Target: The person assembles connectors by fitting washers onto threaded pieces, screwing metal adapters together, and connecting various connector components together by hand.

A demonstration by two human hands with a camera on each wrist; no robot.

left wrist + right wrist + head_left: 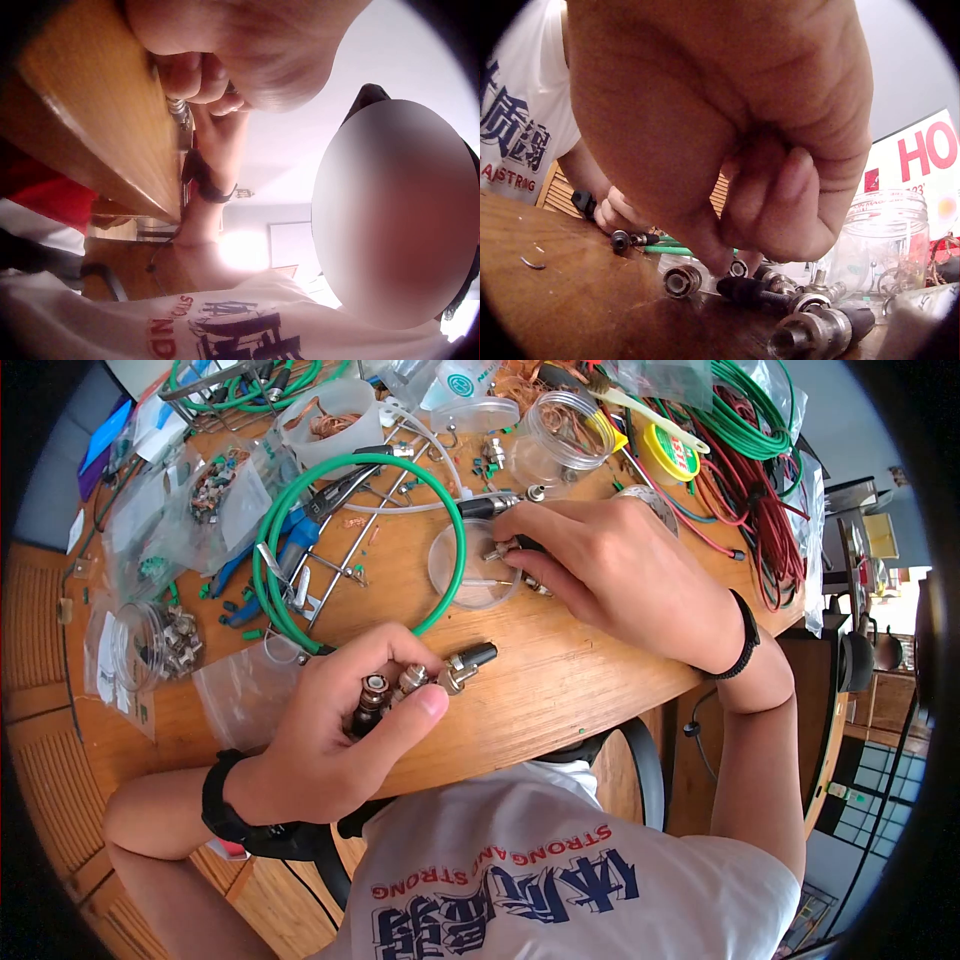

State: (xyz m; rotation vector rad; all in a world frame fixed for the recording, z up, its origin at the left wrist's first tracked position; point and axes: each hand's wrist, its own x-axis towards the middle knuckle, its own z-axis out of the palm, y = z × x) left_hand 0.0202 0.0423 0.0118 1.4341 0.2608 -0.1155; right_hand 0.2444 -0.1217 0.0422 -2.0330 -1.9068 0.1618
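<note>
In the head view my left hand (335, 735) holds a few metal BNC connectors (372, 695) in its curled fingers, close over the table's front part. Just past its thumb tip and index finger shows another connector with a black boot (474, 657). My right hand (625, 575) pinches a small metal connector piece (497, 551) over a shallow clear dish (450, 582). The right wrist view has several BNC connectors (810, 334) on the table below the right hand (727, 127). Most of the left hand's hold is hidden in the left wrist view.
A loop of green cable (458, 550) lies between the hands, over blue-handled pliers (290, 545) and a wire rack. Plastic bags (150, 510), a clear jar (570, 430), a yellow paste tub (668, 455), a brush (650, 415) and red wires (775, 550) crowd the back.
</note>
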